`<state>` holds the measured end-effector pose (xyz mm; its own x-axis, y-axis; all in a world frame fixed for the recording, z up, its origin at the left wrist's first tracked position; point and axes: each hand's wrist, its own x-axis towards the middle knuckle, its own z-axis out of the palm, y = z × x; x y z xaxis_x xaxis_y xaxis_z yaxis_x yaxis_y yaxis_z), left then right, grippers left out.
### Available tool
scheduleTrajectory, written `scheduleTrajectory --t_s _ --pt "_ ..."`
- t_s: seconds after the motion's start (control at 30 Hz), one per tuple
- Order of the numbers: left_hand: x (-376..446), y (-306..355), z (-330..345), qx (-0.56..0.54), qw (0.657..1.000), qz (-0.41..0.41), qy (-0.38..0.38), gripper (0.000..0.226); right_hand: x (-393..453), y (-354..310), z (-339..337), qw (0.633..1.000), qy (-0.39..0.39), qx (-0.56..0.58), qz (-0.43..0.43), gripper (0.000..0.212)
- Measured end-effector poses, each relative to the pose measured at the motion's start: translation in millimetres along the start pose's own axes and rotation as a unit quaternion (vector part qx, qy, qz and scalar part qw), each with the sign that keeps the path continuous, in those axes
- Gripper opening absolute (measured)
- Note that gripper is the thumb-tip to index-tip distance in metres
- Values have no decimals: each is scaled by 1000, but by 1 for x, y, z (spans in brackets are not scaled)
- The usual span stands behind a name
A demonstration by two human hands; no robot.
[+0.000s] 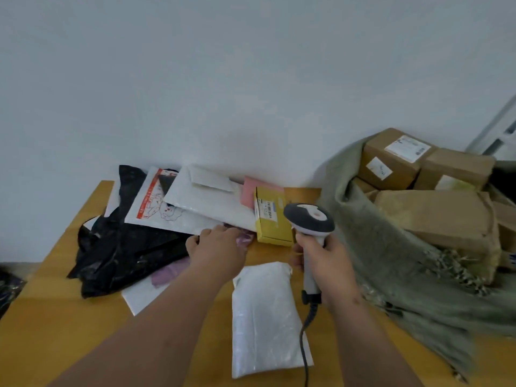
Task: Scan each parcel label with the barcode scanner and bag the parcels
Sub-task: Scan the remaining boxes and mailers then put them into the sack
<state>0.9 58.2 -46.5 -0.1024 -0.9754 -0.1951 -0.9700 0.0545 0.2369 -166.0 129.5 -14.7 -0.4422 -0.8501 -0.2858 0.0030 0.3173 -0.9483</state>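
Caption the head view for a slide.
Right hand grips barcode scanner beside yellow box; left hand reaches the parcels.

a wooden table point(69, 325) with a warm yellow-orange top runs from the near edge back to the wall point(251, 79); the wall is plain, pale grey-white, and fills the whole upper part of the view; at the far right a strip of pale frame point(499, 129), perhaps a door or window, leans into sight, too blurred to tell which; at the far left, below the table's edge, a dark patterned shape point(8, 286) sits low near the floor, too dim to name
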Motion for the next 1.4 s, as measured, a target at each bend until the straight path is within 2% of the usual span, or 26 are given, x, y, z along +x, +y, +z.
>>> scheduleTrajectory --t_s 0.13,0.33,0.47,0.53,0.63,0.7,0.9,1.1,1.2,1.33,1.4 --pt "16 1 14 -35 998 -6 -57 42 19 11 4 999 14 -18 35 7" --pt "54 11 36 -80 992 -27 -98 49 71 29 11 997 5 -29 72 5" --pt "83 19 50 -98 989 -40 -108 39 107 48 20 993 -8 -45 109 11" --pt "96 24 56 -119 985 -48 -116 35 121 56 25 990 -25 -50 130 4" --pt "113 33 68 -132 979 -58 -146 39 141 67 32 986 -33 -45 159 22" --pt "121 38 79 -143 976 -61 -153 39 152 73 34 986 -30 -45 158 24" --pt "133 49 92 -187 969 -54 -153 42 166 87 37 989 -20 -57 137 30" --pt "137 56 97 -255 952 -102 -138 48 167 90 40 988 -64 -12 139 17" --pt "140 57 97 -290 941 -134 -115 40 164 91 39 989 -59 -4 136 16" --pt "137 50 88 -285 946 -140 -69 36 157 87 37 987 -42 25 150 23" --pt "136 40 85 -292 945 -139 -45 39 154 84 35 985 -40 43 165 10"
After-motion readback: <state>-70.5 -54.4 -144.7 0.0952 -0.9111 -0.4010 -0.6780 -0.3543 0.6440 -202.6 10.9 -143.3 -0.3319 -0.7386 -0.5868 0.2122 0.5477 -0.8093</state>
